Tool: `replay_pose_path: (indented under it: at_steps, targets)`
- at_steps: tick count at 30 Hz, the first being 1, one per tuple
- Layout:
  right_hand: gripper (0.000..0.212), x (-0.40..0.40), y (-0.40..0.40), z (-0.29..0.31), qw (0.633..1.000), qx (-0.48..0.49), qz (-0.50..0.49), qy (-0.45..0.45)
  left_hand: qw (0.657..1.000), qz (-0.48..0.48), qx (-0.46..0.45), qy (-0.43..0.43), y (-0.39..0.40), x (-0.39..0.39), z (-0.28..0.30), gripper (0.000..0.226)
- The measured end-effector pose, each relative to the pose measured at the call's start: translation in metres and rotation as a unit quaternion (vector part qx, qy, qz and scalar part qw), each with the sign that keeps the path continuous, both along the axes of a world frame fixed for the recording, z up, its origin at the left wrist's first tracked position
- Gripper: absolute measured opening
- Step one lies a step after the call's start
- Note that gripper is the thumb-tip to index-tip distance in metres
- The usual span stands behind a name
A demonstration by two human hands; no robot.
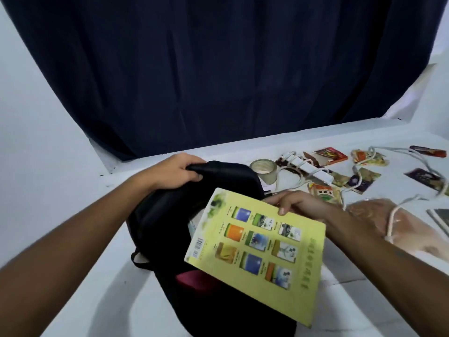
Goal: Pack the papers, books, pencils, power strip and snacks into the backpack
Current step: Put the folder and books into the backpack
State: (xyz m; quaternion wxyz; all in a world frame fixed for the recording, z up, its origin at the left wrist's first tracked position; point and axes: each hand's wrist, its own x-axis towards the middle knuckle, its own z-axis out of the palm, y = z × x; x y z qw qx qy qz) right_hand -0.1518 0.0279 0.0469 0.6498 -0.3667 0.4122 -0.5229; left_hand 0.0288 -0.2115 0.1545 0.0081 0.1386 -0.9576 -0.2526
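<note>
**Yellow book held over open black backpack**

Text: the book [257, 242] back cover has a barcode at its lower left, a 3x3 grid of nine cover thumbnails and a column of green characters down the right edge, too blurred to read. Snack packet print is illegible too.

Counts: one book in hand, one backpack [170, 215], one roll of clear tape [263, 170], one white power strip [308, 170] with its cord looped across the table [97, 276], roughly seven or eight snack packets [369, 158] scattered at right, one clear plastic bag [379, 215]. A stack of papers [439, 218] is cut off at the right edge.

Right hand [298, 205] grips the book's top edge, thumb on the cover, book tilted over the backpack mouth. Left hand [177, 171] is clamped on the backpack's top rim, holding it up. Snacks and power strip lie beyond the right hand, not touching it.
</note>
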Motion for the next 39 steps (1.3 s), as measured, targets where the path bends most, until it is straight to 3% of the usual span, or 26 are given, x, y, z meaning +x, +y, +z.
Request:
replay_pose_path:
  at_steps: [4,7,10,12,14,16,18,21,23,25,28,36,38,39]
  targets:
    - [0.063,0.027,-0.036,-0.009,0.989,0.083,-0.115,-0.028,0.999,-0.010,-0.029,0.024,0.003,-0.004,0.025,0.029]
    - [0.038,0.043,-0.067,-0.002,0.962,0.138,-0.237,-0.010,0.998,-0.021,-0.045,0.026,0.007,-0.003,0.031,0.032]
    - [0.007,0.054,-0.097,0.011,0.935,0.129,-0.329,0.019,0.998,-0.028,-0.054,0.035,0.009,-0.001,0.035,0.033]
    - [0.009,0.057,-0.112,0.015,0.914,0.135,-0.368,0.106,0.997,-0.032,-0.055,0.049,0.009,-0.001,0.037,0.036]
    - [0.010,0.055,-0.125,0.016,0.883,0.147,-0.365,0.257,0.997,-0.036,-0.055,0.050,0.009,0.000,0.039,0.038]
    - [0.020,0.050,-0.138,0.013,0.835,0.149,-0.295,0.440,0.996,-0.040,-0.052,0.053,0.010,0.001,0.040,0.041]
    - [0.027,0.050,-0.149,0.009,0.758,0.158,-0.205,0.599,0.996,-0.041,-0.051,0.062,0.009,0.004,0.040,0.044]
    - [0.030,0.062,-0.150,0.008,0.606,0.148,-0.165,0.764,0.994,-0.030,-0.054,0.086,0.008,0.006,0.040,0.044]
    - [0.035,0.078,-0.142,0.001,0.539,0.060,-0.148,0.827,0.994,-0.022,-0.051,0.096,0.009,0.007,0.038,0.044]
    - [0.049,0.098,-0.133,-0.013,0.540,-0.024,-0.061,0.839,0.994,-0.022,-0.049,0.095,0.012,0.007,0.035,0.044]
    - [0.065,0.112,-0.130,-0.034,0.545,0.009,0.053,0.837,0.994,-0.028,-0.044,0.093,0.014,0.009,0.033,0.044]
    - [0.048,0.101,-0.130,-0.039,0.523,0.010,0.033,0.851,0.994,-0.030,-0.054,0.094,0.018,0.024,0.011,0.041]
    - [0.042,0.112,-0.120,-0.032,0.572,0.009,0.022,0.820,0.993,-0.029,-0.044,0.104,0.017,0.027,0.001,0.043]
    - [0.037,0.114,-0.110,-0.023,0.630,0.005,0.008,0.777,0.993,-0.024,-0.040,0.110,0.017,0.027,-0.004,0.044]
